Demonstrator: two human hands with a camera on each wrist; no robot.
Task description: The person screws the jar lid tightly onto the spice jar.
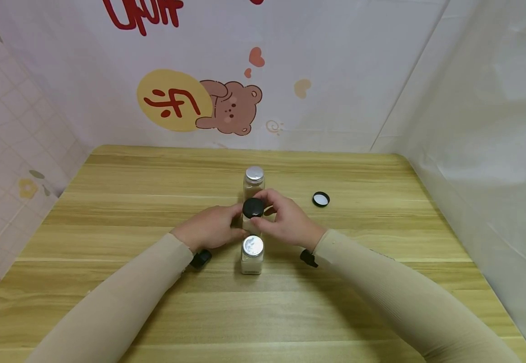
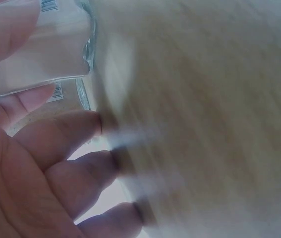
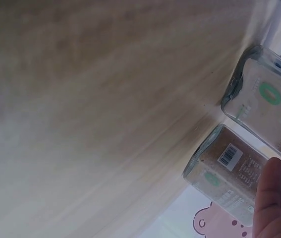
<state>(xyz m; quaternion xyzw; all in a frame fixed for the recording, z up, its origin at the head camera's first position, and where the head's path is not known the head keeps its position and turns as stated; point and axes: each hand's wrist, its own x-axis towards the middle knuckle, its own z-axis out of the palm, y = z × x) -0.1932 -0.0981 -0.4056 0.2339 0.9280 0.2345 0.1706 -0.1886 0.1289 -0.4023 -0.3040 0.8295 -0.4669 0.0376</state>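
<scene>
Three square glass spice jars stand in a row across the middle of the table. My left hand (image 1: 210,227) holds the middle jar (image 1: 246,225) low down, thumb and index finger on either side of its pale contents. On top sits a black lid (image 1: 253,207), which my right hand (image 1: 287,222) pinches between thumb and fingers. Just behind is a silver-topped jar (image 1: 254,175) of brown powder, partly covered by the right fingers. Nearer me stands another silver-topped jar (image 1: 252,252) with pale contents. Green print shows on the middle jar (image 3: 264,99) in the right wrist view.
A second black lid (image 1: 321,199) lies upside down to the right, its white lining facing up. The wood-grain table (image 1: 358,176) ends at a printed cloth backdrop (image 1: 326,116) behind, with cloth on both sides.
</scene>
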